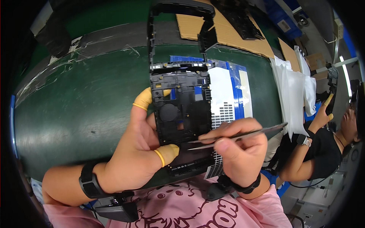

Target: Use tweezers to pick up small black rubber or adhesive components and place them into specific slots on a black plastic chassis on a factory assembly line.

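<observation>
My left hand (pixel 140 140) grips the left edge of a long black plastic housing (pixel 182 102), its thumb and a finger wearing yellow finger cots. The housing is held up over the bench, with an open frame at its far end and ribs, a round disc and small cut-outs in its middle. In my right hand (pixel 243 148) is a pair of metal tweezers (pixel 254 133), pinched between thumb and fingers. The tweezer tips point left over the housing's near part and stand apart; whether they touch it I cannot tell. Under the housing lies a sheet with small black rectangles (pixel 223 114).
A green bench mat (pixel 76 106) covers the work surface. Cardboard (pixel 190 28) with another black part (pixel 239 19) lies at the back. White bags (pixel 289 91) hang along the right edge. Beyond, a person (pixel 315 152) with yellow finger cots holds a dark part. A blue bin (pixel 279 21) stands far right.
</observation>
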`<state>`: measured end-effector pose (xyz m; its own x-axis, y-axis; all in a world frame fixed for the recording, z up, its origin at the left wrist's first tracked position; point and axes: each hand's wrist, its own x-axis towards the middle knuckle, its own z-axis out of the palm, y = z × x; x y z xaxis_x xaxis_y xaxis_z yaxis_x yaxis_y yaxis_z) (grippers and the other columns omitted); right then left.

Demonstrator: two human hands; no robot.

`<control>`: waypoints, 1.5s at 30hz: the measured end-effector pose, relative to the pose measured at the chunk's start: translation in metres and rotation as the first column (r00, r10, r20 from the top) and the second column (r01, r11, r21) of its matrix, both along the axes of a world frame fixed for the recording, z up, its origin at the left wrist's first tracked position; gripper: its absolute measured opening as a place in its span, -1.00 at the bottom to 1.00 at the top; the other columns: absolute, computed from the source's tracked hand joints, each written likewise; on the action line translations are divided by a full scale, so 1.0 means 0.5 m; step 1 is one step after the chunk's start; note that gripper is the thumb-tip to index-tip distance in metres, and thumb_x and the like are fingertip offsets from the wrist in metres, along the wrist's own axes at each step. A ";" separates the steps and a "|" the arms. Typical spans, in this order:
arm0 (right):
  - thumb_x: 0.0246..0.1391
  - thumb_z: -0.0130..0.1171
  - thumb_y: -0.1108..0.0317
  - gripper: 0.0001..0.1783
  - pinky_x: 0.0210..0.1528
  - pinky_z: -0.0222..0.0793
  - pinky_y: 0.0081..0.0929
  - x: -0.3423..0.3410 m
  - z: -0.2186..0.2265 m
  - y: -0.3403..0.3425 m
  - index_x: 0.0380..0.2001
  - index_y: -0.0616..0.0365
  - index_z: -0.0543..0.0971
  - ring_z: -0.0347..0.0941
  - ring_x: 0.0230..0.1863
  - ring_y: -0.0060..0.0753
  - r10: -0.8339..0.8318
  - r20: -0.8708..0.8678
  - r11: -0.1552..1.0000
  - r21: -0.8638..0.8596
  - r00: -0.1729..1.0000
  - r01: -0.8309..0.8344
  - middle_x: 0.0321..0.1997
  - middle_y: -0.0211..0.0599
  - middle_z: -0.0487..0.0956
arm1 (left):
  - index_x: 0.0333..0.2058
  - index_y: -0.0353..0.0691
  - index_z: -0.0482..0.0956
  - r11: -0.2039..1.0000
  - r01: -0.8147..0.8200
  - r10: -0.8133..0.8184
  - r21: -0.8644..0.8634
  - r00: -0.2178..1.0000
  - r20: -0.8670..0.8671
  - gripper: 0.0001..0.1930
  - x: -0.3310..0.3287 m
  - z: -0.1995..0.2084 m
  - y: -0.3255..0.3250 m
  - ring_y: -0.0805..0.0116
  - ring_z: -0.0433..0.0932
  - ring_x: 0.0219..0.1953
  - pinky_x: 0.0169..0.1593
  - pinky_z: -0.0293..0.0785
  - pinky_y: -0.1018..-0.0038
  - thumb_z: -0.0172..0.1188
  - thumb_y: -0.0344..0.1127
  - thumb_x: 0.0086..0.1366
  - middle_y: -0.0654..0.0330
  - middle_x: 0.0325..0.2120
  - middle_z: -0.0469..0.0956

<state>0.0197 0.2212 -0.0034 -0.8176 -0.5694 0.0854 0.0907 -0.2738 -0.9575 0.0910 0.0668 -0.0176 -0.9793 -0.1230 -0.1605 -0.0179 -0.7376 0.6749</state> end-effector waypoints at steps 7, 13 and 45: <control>-0.15 0.10 0.57 -0.80 -0.68 0.14 -0.84 -0.090 0.002 0.033 -0.39 0.26 0.36 0.32 -0.66 -0.69 -0.306 0.003 0.941 0.155 0.952 0.302 -0.54 -0.14 0.51 | 0.13 -0.06 -0.18 0.993 -0.074 0.070 -0.092 0.996 -0.053 -0.13 -0.009 -0.013 -0.014 0.33 0.25 -0.03 0.03 0.21 0.40 -0.10 -0.77 -0.20 0.14 -0.03 0.16; -0.12 0.08 0.55 -0.84 -0.71 0.07 -0.89 -0.110 -0.030 0.039 -0.40 0.25 0.37 0.30 -0.69 -0.75 -0.288 0.027 0.921 0.282 0.957 0.269 -0.61 -0.24 0.49 | 0.11 -0.07 -0.07 0.991 -0.126 0.127 0.034 0.992 -0.004 -0.24 -0.019 -0.003 -0.012 0.31 0.25 -0.03 0.04 0.19 0.38 -0.04 -0.67 -0.10 0.13 -0.05 0.21; -0.17 0.08 0.68 -0.78 -0.37 0.35 -0.70 -0.010 0.003 -0.045 -0.36 0.34 0.37 0.42 -0.41 -0.57 -0.061 0.002 0.998 -0.022 0.998 0.061 -0.44 -0.25 0.44 | 0.10 -0.07 -0.06 0.991 0.003 -0.005 0.132 1.000 0.017 -0.43 -0.001 -0.010 -0.009 0.23 0.34 -0.07 -0.03 0.31 0.31 -0.05 -0.34 0.13 0.05 -0.04 0.23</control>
<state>0.0149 0.1989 -0.0017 -0.8510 -0.5162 0.0965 0.0740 -0.2997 -0.9512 0.0906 0.0621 -0.0226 -0.9768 -0.0955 -0.1916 -0.0318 -0.8202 0.5712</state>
